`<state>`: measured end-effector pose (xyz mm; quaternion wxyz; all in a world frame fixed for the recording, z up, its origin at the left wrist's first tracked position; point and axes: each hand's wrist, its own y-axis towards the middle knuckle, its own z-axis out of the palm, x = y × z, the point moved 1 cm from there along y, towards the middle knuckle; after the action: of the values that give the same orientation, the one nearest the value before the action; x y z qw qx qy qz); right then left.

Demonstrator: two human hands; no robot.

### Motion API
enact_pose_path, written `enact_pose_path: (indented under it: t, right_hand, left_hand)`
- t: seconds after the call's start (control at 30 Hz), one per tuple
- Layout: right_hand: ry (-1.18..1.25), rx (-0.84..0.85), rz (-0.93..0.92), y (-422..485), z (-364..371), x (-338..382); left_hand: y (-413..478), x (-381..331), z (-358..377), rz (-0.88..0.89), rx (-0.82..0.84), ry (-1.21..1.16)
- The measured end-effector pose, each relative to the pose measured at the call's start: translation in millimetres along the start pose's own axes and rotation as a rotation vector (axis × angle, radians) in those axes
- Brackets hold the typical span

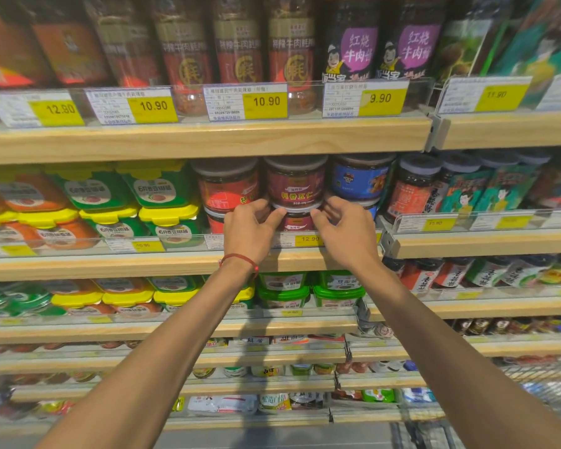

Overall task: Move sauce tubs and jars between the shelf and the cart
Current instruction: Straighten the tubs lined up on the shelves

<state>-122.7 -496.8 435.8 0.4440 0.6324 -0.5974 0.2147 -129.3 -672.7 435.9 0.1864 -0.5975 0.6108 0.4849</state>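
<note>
The lower maroon-labelled, grey-lidded round sauce jar point(297, 221) sat on the middle wooden shelf point(175, 264), beneath its twin jar point(295, 181). My left hand point(251, 230) and right hand point(345, 233) clasped its sides. I judged this transfer barely begun.

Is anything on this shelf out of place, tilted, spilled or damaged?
Nothing stands out. The maroon jars between the left hand and the right hand sit stacked two high, upright, lids on, like the red jars and blue jars beside them. No spill or damage shows on the shelf.
</note>
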Motion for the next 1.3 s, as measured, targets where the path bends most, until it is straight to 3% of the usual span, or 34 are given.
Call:
enact_pose_path:
  t: [0.7,1.0,1.13,1.3]
  right_hand:
    - [-0.016,0.022,-0.055,-3,-3,-5]
    - [-0.015,0.0,-0.069,-20,-5,4]
    - [0.029,-0.099,-0.091,-42,-1,18]
    - [0.079,-0.012,-0.119,-50,28,36]
  left_hand:
    - [-11,-5,1,0.061,-0.078,0.061]
    - [-22,-15,-7,0.126,0.013,0.054]
    - [-36,-7,-25,0.26,-0.155,0.212]
    - [-37,8,-63,0.311,-0.261,0.276]
